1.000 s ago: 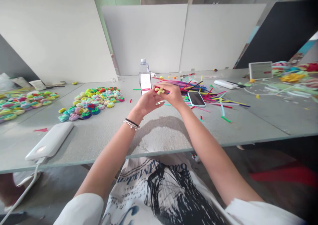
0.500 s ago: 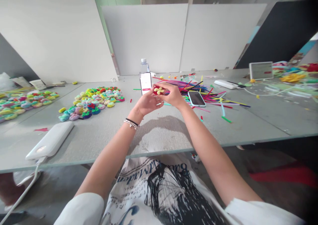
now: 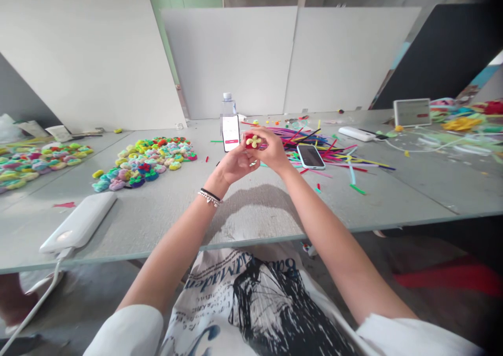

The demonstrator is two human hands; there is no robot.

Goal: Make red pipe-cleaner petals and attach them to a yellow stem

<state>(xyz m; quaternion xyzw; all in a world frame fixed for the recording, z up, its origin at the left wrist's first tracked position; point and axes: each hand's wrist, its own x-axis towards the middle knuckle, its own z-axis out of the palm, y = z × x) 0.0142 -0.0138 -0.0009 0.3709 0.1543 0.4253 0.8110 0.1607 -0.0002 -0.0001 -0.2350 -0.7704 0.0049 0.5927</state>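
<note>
A small pipe-cleaner flower [image 3: 253, 141], red with pale yellow loops on its face, is held up between my two hands above the table. My left hand [image 3: 233, 163] grips it from the left and below, with the fingers curled. From the right, my right hand [image 3: 272, 147] pinches its edge, fingers bent over the top. Just behind my left hand, a phone [image 3: 231, 133] with a lit screen leans upright against a clear water bottle [image 3: 228, 104]. Loose pipe cleaners [image 3: 334, 154] in many colours lie beyond my right hand.
A heap of finished fuzzy flowers [image 3: 145, 162] covers the table at left, and another heap [image 3: 35, 162] lies farther left. A white power bank [image 3: 78, 222] sits near the front edge. A second phone [image 3: 310, 157] lies right of my hands. White panels [image 3: 236, 57] stand behind.
Both hands and the flower have shifted very slightly. The flower has turned a little between my fingers. Nothing has been let go.
</note>
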